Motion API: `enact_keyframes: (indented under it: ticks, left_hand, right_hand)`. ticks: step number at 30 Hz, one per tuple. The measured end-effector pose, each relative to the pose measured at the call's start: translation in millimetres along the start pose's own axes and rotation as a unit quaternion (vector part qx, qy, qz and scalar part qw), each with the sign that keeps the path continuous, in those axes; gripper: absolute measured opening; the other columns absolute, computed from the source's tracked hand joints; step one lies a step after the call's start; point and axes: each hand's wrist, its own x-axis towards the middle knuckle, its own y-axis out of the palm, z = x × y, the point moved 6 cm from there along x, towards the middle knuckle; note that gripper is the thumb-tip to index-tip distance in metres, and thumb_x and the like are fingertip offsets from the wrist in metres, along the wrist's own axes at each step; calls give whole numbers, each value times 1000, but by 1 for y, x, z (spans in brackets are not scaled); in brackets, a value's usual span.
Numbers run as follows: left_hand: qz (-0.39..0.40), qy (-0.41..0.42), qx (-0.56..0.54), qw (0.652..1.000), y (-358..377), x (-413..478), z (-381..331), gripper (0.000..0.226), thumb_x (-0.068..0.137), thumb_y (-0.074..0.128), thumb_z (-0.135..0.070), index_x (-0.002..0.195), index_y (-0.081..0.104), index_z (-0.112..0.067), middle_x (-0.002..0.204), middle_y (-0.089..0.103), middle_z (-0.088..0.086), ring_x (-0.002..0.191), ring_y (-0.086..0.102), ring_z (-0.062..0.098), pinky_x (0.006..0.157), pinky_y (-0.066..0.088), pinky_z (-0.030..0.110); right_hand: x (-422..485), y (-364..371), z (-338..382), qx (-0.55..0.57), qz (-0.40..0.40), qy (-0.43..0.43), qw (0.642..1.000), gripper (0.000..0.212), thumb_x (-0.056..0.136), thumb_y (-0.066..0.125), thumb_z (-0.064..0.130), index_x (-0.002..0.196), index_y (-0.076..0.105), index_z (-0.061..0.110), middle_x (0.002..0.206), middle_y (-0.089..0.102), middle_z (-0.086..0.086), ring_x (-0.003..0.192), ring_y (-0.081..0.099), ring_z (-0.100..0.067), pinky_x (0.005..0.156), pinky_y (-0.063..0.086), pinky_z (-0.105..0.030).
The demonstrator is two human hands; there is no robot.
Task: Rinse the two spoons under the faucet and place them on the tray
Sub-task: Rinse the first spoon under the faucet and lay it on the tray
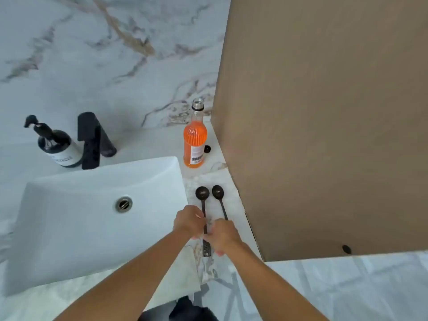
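Note:
Two dark long-handled spoons lie side by side on the marble counter right of the sink, bowls pointing away from me. My left hand [188, 220] closes its fingers on the handle of the left spoon [202, 193]. My right hand [223, 235] closes on the handle of the right spoon [217, 192]. Both hands touch each other over the handles. The black faucet [89, 140] stands behind the white sink [69, 218]; no water runs. No tray is in view.
An open bottle of orange liquid [194, 142] stands behind the spoons, its black cap [207, 148] beside it. A dark soap dispenser [55, 144] sits left of the faucet. A tall brown panel [324, 135] bounds the counter on the right.

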Motion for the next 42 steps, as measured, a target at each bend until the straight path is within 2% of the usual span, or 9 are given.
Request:
enact_keyframes:
  ticks: [4,8,13,19,26,32,38,40,42]
  left_hand:
    - [-47,-10,-31,998,8,12,9,19,82,71,-31,97,71,-19,88,77,7,83,74,30,82,61,41]
    - [-59,-31,-51,996,10,19,17,16,78,73,-27,84,72,-12,76,77,8,70,75,27,74,63,41]
    - [-34,-50,-117,991,3,24,23,10,77,78,-20,82,74,-13,85,76,9,73,76,28,72,64,41]
    - [56,-72,-288,953,-37,9,36,20,82,78,-11,95,64,-7,93,75,13,68,72,26,59,58,30]
    - [-24,-55,-443,895,-118,-11,99,23,93,67,-15,107,70,2,88,70,11,73,66,28,82,59,41]
    - [-104,-67,-521,844,-143,-16,150,11,93,67,-14,95,72,-4,86,75,10,71,73,29,66,63,35]
    - [-117,-58,-480,868,-174,-7,177,11,92,68,-12,92,76,-5,82,78,7,69,77,26,57,60,29]
    - [-115,-58,-473,872,-183,-3,183,10,92,68,-12,89,77,-8,79,79,5,68,77,25,57,60,29]
    - [-107,-57,-464,878,-189,2,187,9,91,69,-12,89,78,-11,79,79,4,70,77,26,59,61,30]
  right_hand:
    - [10,23,-14,73,-58,-7,996,24,90,65,34,74,54,21,76,63,5,70,62,-13,60,49,-26]
    - [20,29,-22,109,-83,-8,991,26,88,68,30,73,51,18,75,63,3,71,56,-11,64,43,-25]
    - [19,28,-14,187,-11,12,982,43,79,77,37,53,46,23,51,48,10,53,49,-8,53,42,-21]
    - [10,25,14,299,97,26,949,13,87,69,13,83,57,12,59,52,-4,47,46,-14,42,34,-22]
    - [12,71,117,252,196,-54,946,17,88,69,8,80,55,12,59,52,-3,45,44,-13,43,34,-23]
    - [25,103,153,209,237,-84,945,14,85,71,7,83,57,9,62,54,-5,48,45,-16,45,35,-25]
    - [36,113,179,127,305,-70,941,8,83,70,14,87,63,12,80,66,-6,59,61,-17,48,46,-25]
    - [51,88,205,131,269,-82,951,7,83,66,12,89,65,12,83,67,-7,59,61,-18,51,46,-25]
    - [73,40,244,196,136,-108,965,4,85,60,9,86,64,11,80,66,-7,56,59,-18,51,44,-26]
